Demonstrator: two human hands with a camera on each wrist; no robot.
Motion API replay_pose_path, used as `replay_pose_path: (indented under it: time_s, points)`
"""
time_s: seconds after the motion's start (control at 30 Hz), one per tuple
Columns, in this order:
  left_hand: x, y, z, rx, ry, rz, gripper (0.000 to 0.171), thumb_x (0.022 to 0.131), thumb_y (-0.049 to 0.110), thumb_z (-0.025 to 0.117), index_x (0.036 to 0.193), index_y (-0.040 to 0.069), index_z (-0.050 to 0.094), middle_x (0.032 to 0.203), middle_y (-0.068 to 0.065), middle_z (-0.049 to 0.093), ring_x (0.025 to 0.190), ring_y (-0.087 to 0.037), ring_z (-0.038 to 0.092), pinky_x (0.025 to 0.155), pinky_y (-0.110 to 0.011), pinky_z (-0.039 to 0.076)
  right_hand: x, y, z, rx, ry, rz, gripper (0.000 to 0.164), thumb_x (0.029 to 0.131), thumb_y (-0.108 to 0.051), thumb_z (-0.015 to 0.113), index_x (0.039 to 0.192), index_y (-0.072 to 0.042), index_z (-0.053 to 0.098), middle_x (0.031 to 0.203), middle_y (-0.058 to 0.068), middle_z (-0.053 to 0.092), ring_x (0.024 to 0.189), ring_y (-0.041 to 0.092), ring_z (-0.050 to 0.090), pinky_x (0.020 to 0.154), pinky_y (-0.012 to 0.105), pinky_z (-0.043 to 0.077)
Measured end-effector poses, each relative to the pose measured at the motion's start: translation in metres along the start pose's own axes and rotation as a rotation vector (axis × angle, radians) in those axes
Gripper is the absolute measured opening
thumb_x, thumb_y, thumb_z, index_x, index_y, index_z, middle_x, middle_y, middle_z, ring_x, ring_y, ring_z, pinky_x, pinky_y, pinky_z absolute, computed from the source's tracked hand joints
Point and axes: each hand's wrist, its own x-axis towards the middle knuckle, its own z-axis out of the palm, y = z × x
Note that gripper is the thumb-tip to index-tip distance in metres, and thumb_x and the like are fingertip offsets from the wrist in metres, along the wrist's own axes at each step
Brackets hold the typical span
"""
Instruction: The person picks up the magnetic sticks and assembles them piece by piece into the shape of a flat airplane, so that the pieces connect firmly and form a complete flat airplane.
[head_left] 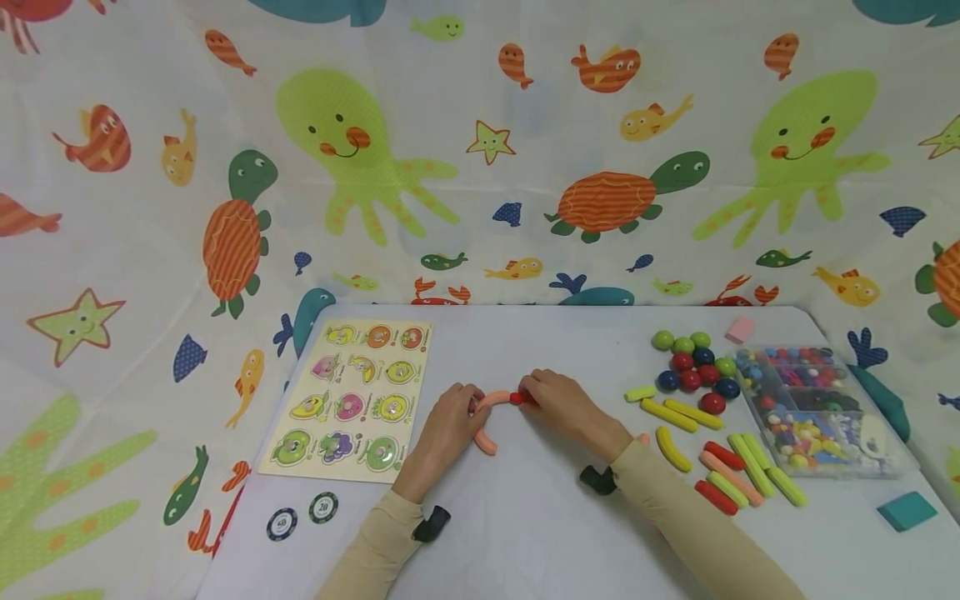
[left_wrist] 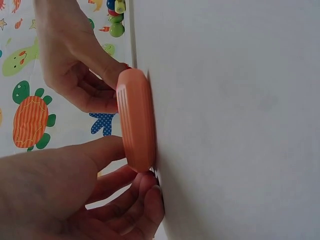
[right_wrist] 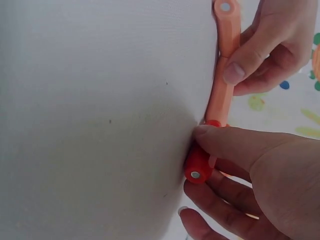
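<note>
Two grips well inside table edges [head_left: 495, 309]: left fingers [right_wrist: 245, 65] pinching peach stick [right_wrist: 219, 102], seemingly; right fingers [right_wrist: 232, 144], red stick [right_wrist: 198, 162].

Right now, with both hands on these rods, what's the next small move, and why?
I'd probably press the red rod gently against the end of the salmon curved rod: the right hand pinches the red rod at that end, the left hand holds the salmon one, and the join is partly covered, so a tight fit can't be confirmed.

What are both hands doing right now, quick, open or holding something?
Left hand: closed, pinching an orange piece.
Right hand: closed, pinching a red piece.
</note>
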Motion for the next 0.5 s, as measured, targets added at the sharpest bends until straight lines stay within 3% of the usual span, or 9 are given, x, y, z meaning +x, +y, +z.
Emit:
replay_pose_path:
  time_s: [0.5]
  points:
    - [-0.0009,0.0006,0.0016,0.006,0.013,-0.01,0.02,0.095,0.021,0.072,0.105,0.005,0.069,0.081,-0.002,0.056,0.069,-0.012,0.047,0.06,-0.023,0.04,-0.0009,0.0027,0.0008,-0.008,0.013,0.003,0.027,0.091,-0.019,0.078,0.114,-0.009,0.071,0.101,0.004,0.068,0.088,0.016,0.06,0.083,0.032,0.057]
